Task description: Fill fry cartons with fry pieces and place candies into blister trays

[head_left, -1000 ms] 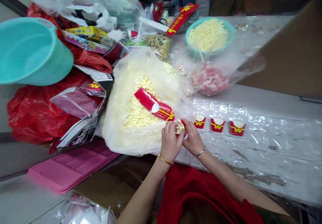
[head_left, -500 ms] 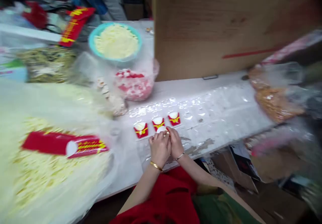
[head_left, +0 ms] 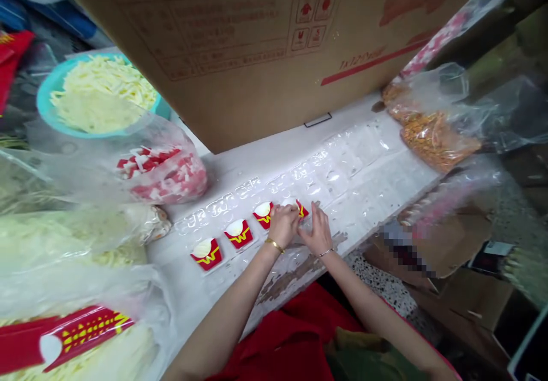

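Observation:
A line of small red fries cartons (head_left: 239,235), each with a white top and a yellow zigzag, lies on a clear plastic moulded tray (head_left: 363,178). At the right end of the line, my left hand (head_left: 283,225) has its bent fingers closed on the edge of one carton (head_left: 303,209), partly covering it. Just right of that carton is my right hand (head_left: 319,232), thumb and fingers apart, holding nothing. My left fingers partly overlap the neighbouring carton (head_left: 262,214) too.
A large cardboard box (head_left: 240,78) stands behind the tray. To the left are a turquoise bowl of pale yellow strips (head_left: 103,92), a bag of red and white pieces (head_left: 171,175) and a long red packet (head_left: 85,335). A bag of orange pieces (head_left: 436,138) sits far right.
My hands, together around a carton before, have parted; the carton now lies at the right end of the line. The view has swung right and closer.

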The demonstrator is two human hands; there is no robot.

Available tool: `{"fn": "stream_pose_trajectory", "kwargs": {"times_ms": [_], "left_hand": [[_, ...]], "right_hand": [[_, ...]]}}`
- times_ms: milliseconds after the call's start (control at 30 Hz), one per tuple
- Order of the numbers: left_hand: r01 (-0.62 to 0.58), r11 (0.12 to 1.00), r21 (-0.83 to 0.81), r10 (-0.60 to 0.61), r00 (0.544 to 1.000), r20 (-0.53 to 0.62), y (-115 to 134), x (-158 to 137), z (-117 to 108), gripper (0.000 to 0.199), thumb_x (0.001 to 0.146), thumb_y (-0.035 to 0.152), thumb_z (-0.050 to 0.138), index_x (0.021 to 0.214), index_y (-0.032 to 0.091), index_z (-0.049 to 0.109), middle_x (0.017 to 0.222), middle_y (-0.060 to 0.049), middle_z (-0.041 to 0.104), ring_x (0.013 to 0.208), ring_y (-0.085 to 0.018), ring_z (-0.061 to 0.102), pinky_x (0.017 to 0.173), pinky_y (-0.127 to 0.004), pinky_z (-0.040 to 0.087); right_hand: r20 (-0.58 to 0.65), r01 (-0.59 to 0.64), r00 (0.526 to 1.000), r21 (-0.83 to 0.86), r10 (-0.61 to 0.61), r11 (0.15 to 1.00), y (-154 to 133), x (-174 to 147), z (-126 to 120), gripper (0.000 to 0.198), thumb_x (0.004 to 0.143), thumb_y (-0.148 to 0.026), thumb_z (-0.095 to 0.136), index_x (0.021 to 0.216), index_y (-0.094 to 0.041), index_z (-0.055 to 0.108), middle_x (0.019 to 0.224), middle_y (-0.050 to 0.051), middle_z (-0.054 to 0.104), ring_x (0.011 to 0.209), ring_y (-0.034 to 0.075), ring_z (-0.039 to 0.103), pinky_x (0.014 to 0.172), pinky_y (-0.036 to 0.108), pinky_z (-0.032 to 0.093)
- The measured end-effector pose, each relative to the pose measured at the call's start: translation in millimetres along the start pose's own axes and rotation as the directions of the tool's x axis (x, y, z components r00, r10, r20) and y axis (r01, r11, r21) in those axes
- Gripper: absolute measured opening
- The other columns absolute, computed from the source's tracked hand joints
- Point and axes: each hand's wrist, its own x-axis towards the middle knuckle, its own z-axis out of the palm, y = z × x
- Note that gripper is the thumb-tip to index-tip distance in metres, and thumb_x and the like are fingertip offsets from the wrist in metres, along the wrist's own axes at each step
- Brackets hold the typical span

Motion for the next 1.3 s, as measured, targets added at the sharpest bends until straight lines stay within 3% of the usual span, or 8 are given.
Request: {"fn": "stream_pose_trajectory", "kwargs": {"times_ms": [133, 267, 433, 633, 833, 1000, 1167, 1300], "left_hand": [[-0.057, 0.994, 0.097, 0.048, 0.994, 0.095, -12, 32, 0, 0.023, 0.088, 0.02, 0.044, 0.085, 0.022, 0.066, 0.097, -0.004, 0.065, 0.095, -0.019, 0.056, 0.1, -0.043, 0.026], [-0.126, 0.988, 0.089, 0.11, 0.979, 0.173, -27, 45, 13, 0.025, 0.088, 0.021, 0.042, 0.092, 0.023, 0.066, 0.103, -0.005, 0.066, 0.098, -0.021, 0.057, 0.097, -0.044, 0.028], [-0.208, 0.975, 0.074, 0.192, 0.964, 0.182, -44, 55, 27, 0.031, 0.086, 0.017, 0.04, 0.105, 0.028, 0.062, 0.111, -0.004, 0.064, 0.102, -0.02, 0.057, 0.103, -0.045, 0.021], [-0.209, 0.957, 0.199, 0.16, 0.958, 0.239, -40, 52, 13, 0.036, 0.081, 0.013, 0.043, 0.106, 0.03, 0.063, 0.111, -0.005, 0.063, 0.103, -0.025, 0.05, 0.094, -0.048, 0.026], [-0.19, 0.968, 0.163, 0.137, 0.947, 0.29, -39, 54, 10, 0.039, 0.081, 0.01, 0.039, 0.105, 0.029, 0.063, 0.104, -0.004, 0.063, 0.101, -0.022, 0.054, 0.095, -0.044, 0.026], [-0.104, 0.968, 0.227, 0.062, 0.981, 0.184, -30, 42, 18, 0.036, 0.082, 0.011, 0.037, 0.101, 0.025, 0.064, 0.099, -0.007, 0.066, 0.104, -0.026, 0.053, 0.096, -0.045, 0.027], [0.022, 0.979, 0.203, -0.034, 0.998, 0.052, -29, 28, 31, 0.047, 0.083, 0.008, 0.034, 0.122, 0.024, 0.055, 0.126, -0.007, 0.058, 0.124, -0.025, 0.044, 0.103, -0.046, 0.025], [-0.003, 0.989, 0.146, 0.011, 0.998, -0.055, -21, 17, 12, 0.042, 0.084, 0.011, 0.038, 0.12, 0.022, 0.057, 0.136, -0.008, 0.05, 0.129, -0.026, 0.039, 0.109, -0.05, 0.02]], "right_hand": [[0.065, -0.091, 0.992, -0.201, 0.106, 0.975, 11, 17, 0, 0.082, 0.079, -0.035, 0.063, 0.144, -0.01, 0.021, 0.136, 0.022, 0.039, 0.124, 0.034, 0.035, 0.099, 0.054, 0.034], [0.169, -0.019, 0.984, -0.213, 0.056, 0.977, 10, 33, 8, 0.071, 0.082, -0.02, 0.059, 0.144, -0.013, 0.024, 0.124, 0.016, 0.048, 0.115, 0.027, 0.042, 0.102, 0.045, 0.036], [0.115, -0.028, 0.992, -0.256, 0.059, 0.966, 18, 50, 20, 0.062, 0.085, -0.016, 0.055, 0.142, -0.015, 0.029, 0.115, 0.012, 0.049, 0.109, 0.026, 0.044, 0.105, 0.05, 0.032], [0.088, -0.02, 0.995, -0.237, 0.041, 0.971, 20, 49, 25, 0.059, 0.084, -0.015, 0.056, 0.139, -0.014, 0.033, 0.113, 0.012, 0.05, 0.105, 0.026, 0.046, 0.104, 0.052, 0.033], [0.047, -0.023, 0.998, -0.235, 0.035, 0.972, 17, 47, 32, 0.059, 0.075, -0.017, 0.066, 0.13, -0.013, 0.045, 0.115, 0.013, 0.05, 0.108, 0.029, 0.046, 0.103, 0.053, 0.035], [0.011, -0.023, 1.0, -0.261, 0.027, 0.965, 12, 48, 36, 0.056, 0.073, -0.007, 0.06, 0.128, -0.015, 0.049, 0.111, 0.013, 0.053, 0.107, 0.031, 0.049, 0.103, 0.057, 0.033], [-0.057, -0.031, 0.998, -0.316, 0.014, 0.948, 3, 55, 37, 0.052, 0.071, -0.004, 0.058, 0.121, -0.018, 0.055, 0.099, 0.011, 0.057, 0.098, 0.032, 0.055, 0.097, 0.057, 0.039], [-0.109, -0.04, 0.994, -0.336, 0.004, 0.941, -8, 65, 22, 0.049, 0.066, -0.007, 0.064, 0.114, -0.017, 0.06, 0.088, 0.009, 0.06, 0.087, 0.029, 0.058, 0.088, 0.048, 0.047]]}}
